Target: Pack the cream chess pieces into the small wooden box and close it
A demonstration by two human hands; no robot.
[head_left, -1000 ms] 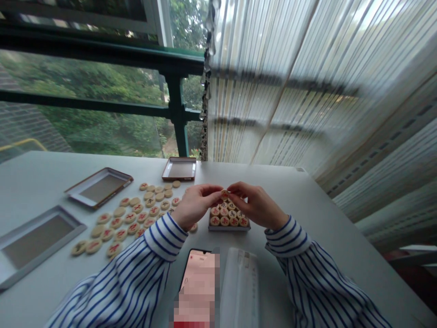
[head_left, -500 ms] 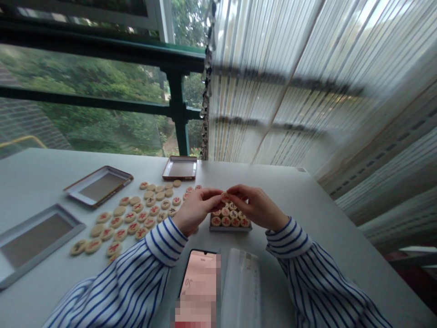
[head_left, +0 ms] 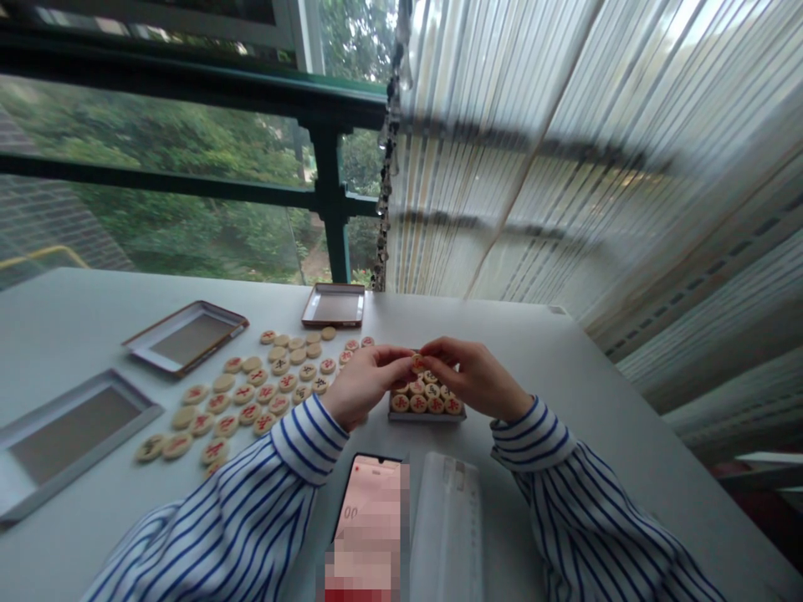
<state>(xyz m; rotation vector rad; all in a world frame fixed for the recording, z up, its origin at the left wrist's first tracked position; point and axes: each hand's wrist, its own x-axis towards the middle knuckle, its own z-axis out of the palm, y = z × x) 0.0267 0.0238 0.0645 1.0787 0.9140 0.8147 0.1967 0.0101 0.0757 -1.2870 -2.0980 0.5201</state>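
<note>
My left hand point(head_left: 365, 380) and my right hand point(head_left: 482, 378) meet at the fingertips, both closed on one round Chinese chess piece point(head_left: 418, 363) with a red marking. The piece is held above a shallow box point(head_left: 427, 415) where several chess pieces point(head_left: 417, 404) lie in rows, with red and black characters facing up. My fingers cover the far part of that box. To the left of my left hand, several loose chess pieces point(head_left: 249, 413) are spread over the white table point(head_left: 527, 493), some showing characters and some plain.
Three shallow trays or lids stand beyond the loose pieces: one at the back point(head_left: 334, 323), one at the left point(head_left: 188, 339) and a larger grey one point(head_left: 69, 485). A lit phone point(head_left: 370, 510) and a pale translucent case point(head_left: 447, 527) lie in front. String curtains point(head_left: 502, 150) hang behind.
The view has shifted slightly, so the table things appear a little further right. Both hands still hold the chess piece over the box in nearly the same pose.
</note>
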